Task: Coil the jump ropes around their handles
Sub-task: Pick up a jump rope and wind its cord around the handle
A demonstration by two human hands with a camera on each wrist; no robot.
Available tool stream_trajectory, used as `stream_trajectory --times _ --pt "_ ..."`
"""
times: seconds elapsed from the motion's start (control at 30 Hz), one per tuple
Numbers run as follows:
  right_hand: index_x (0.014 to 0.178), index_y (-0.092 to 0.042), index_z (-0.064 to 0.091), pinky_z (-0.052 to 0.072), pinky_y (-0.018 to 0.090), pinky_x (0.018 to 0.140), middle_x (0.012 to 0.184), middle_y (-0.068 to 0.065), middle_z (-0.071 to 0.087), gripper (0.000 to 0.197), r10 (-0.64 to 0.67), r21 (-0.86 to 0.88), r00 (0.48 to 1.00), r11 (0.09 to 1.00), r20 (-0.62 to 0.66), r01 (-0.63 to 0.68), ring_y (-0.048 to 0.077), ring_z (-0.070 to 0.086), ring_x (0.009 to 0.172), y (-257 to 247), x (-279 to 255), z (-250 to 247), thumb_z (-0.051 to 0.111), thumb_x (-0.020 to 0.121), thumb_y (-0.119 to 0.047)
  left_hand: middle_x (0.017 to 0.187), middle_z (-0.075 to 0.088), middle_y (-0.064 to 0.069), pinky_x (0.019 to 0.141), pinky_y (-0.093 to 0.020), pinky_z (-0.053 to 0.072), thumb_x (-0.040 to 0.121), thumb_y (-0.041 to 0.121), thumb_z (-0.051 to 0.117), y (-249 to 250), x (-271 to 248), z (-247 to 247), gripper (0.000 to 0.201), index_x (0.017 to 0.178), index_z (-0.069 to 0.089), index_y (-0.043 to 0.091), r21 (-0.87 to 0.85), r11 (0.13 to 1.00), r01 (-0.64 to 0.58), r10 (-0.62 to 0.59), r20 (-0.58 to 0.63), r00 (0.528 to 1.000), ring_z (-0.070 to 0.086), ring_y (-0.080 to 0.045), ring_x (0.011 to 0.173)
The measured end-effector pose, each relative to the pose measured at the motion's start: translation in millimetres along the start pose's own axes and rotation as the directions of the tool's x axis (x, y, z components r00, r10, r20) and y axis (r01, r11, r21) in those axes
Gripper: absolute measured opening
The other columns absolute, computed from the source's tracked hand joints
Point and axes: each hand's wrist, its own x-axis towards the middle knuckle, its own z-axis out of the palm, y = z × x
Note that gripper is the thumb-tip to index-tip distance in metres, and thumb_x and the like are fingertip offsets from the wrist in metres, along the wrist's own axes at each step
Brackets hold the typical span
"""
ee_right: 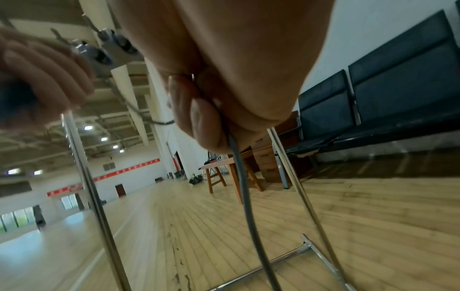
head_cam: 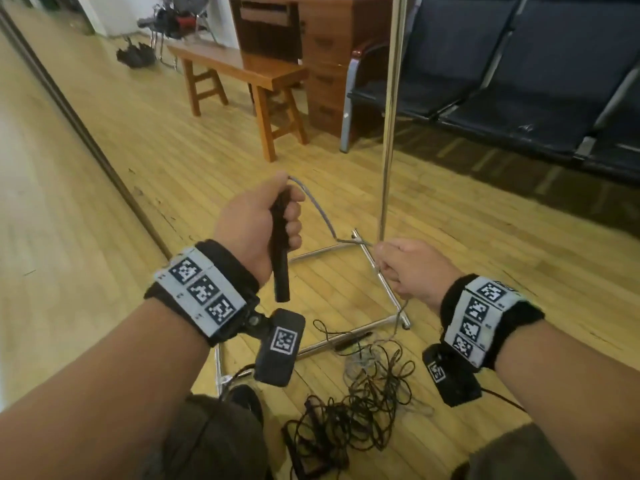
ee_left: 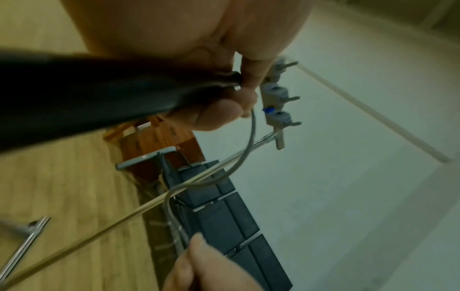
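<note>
Head view: left hand [head_cam: 254, 223], fingers [head_cam: 293, 216] curled tight round a black handle [head_cam: 280, 251], held upright; the handle's lower end sticks out below the palm. Grey rope [head_cam: 320, 209] leaves the handle top, arcs down and right to the right hand [head_cam: 412, 270], whose fingers are closed on it. Below the hands, a tangle of dark ropes [head_cam: 356, 410] lies on the wood floor [head_cam: 104, 202] beside a chrome stand [head_cam: 384, 282].

Left wrist view: handle [ee_left: 87, 94] clamped in the curled fingers [ee_left: 216, 116]; rope [ee_left: 250, 137] loops to the right hand [ee_left: 206, 265].

Right wrist view: fingers [ee_right: 204, 122] pressed together, pinching the rope [ee_right: 245, 196], which hangs below them.
</note>
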Motion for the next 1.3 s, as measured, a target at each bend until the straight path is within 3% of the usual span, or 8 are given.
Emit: stream_trajectory --times 0.17,0.4,0.5,0.63,0.83,0.97,1.1,1.3 --pt "0.082 -0.017 0.058 0.031 0.034 0.053 0.065 0.001 0.042 0.032 -0.019 -0.041 0.999 0.999 -0.048 0.017 0.02 0.037 0.056 13.0 34.1 -3.4 0.049 0.106 -0.036 0.067 0.052 0.0 0.048 -0.027 0.044 0.107 0.024 0.053 -79.5 34.3 8.2 0.021 0.093 0.064 0.012 0.117 0.992 0.043 -0.048 0.047 0.998 0.047 -0.014 0.054" --pt "0.096 -0.007 0.067 0.052 0.039 0.061 0.066 0.004 0.059 0.023 0.004 0.011 0.99 1.0 -0.141 -0.002 0.017 0.056 0.056 28.1 81.5 -14.2 0.051 0.102 -0.024 0.062 0.053 0.005 0.053 -0.03 0.052 0.098 0.034 0.074 -160.1 74.3 -12.7 0.027 0.089 0.057 0.015 0.313 0.93 0.191 -0.188 -0.041 0.981 0.055 -0.016 0.055" --pt "0.098 -0.012 0.069 0.058 0.043 0.072 0.065 0.001 0.055 0.023 -0.013 -0.075 0.986 0.997 -0.166 0.001 0.016 0.057 0.061 27.7 90.2 -11.8 0.051 0.102 -0.026 0.065 0.057 -0.001 0.049 -0.029 0.049 0.093 0.029 0.077 -154.4 88.0 -22.8 0.022 0.088 0.062 0.014 0.202 0.949 0.242 -0.247 0.0 0.969 0.057 -0.017 0.057" --pt "0.092 -0.015 0.066 0.046 0.037 0.056 0.062 -0.003 0.049 0.025 -0.064 -0.225 0.997 0.972 0.036 0.071 0.014 0.048 0.054 23.6 90.5 10.7 0.05 0.104 -0.031 0.074 0.066 -0.007 0.042 -0.024 0.039 0.099 0.035 0.072 -146.6 91.0 -20.9 0.027 0.08 0.07 0.016 0.178 0.941 0.289 -0.303 0.051 0.952 0.053 -0.014 0.052" --pt "0.09 -0.023 0.061 0.047 0.04 0.064 0.072 -0.005 0.06 0.031 -0.078 -0.518 0.984 0.842 0.16 0.151 0.017 0.057 0.068 14.7 91.8 37.9 0.045 0.106 -0.043 0.069 0.057 0.002 0.042 -0.023 0.032 0.095 0.06 0.067 -139.8 91.2 -7.6 0.043 0.082 0.063 0.02 0.049 0.932 0.359 -0.362 0.086 0.928 0.04 -0.012 0.049" --pt "0.086 -0.026 0.057 0.044 0.038 0.059 0.069 -0.006 0.059 0.028 -0.142 -0.53 0.965 0.813 0.221 0.241 0.014 0.056 0.064 13.7 86.6 46.7 0.045 0.105 -0.042 0.059 0.048 0.001 0.039 -0.022 0.03 0.104 0.034 0.064 -138.7 96.4 -16.1 0.037 0.072 0.059 0.017 0.139 0.96 0.243 -0.246 0.006 0.969 0.038 -0.012 0.044" --pt "0.083 -0.024 0.054 0.038 0.03 0.055 0.065 -0.009 0.05 0.029 -0.123 -0.473 0.965 0.853 0.232 0.222 0.007 0.045 0.056 24.4 89.0 37.3 0.05 0.104 -0.043 0.057 0.048 0.004 0.038 -0.023 0.031 0.104 0.03 0.062 -122.9 108.1 -40.5 0.033 0.073 0.054 0.021 0.024 0.985 0.173 -0.169 -0.128 0.977 0.034 -0.012 0.045" --pt "0.091 -0.019 0.063 0.056 0.039 0.067 0.078 0.001 0.065 0.03 0.153 -0.604 0.972 0.797 0.176 -0.016 0.013 0.061 0.068 75.0 92.7 -21.3 0.047 0.107 -0.039 0.057 0.041 0.007 0.039 -0.022 0.031 0.105 0.034 0.061 -100.5 126.6 -92.2 0.037 0.072 0.047 0.023 -0.219 0.964 0.151 -0.221 -0.341 0.914 0.033 -0.009 0.042"
